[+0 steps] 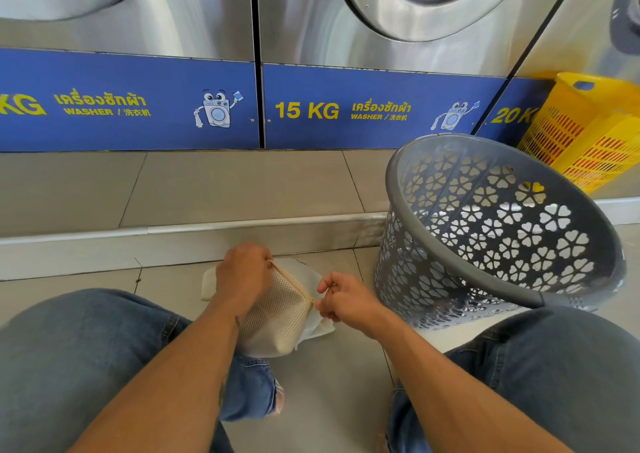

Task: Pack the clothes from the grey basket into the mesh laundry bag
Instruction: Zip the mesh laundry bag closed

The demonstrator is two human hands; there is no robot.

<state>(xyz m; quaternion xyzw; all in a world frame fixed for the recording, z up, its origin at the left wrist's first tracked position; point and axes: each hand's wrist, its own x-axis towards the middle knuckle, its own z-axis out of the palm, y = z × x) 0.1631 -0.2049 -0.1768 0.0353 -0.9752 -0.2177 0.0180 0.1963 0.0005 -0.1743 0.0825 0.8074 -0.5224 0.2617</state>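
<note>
A cream mesh laundry bag (280, 314) lies on the floor tiles between my knees, bulging with white fabric inside. My left hand (244, 276) grips the bag's far end at the top of its zip edge. My right hand (343, 300) pinches the zip pull at the bag's near right corner. The grey basket (498, 231) with flower-shaped holes stands tilted toward me at the right, and no clothes show inside it.
Steel washers with blue panels (346, 106) line the wall behind a raised tiled step (207, 231). A yellow basket (588, 130) stands at the far right behind the grey one. My jeans-clad knees (86, 348) flank the bag.
</note>
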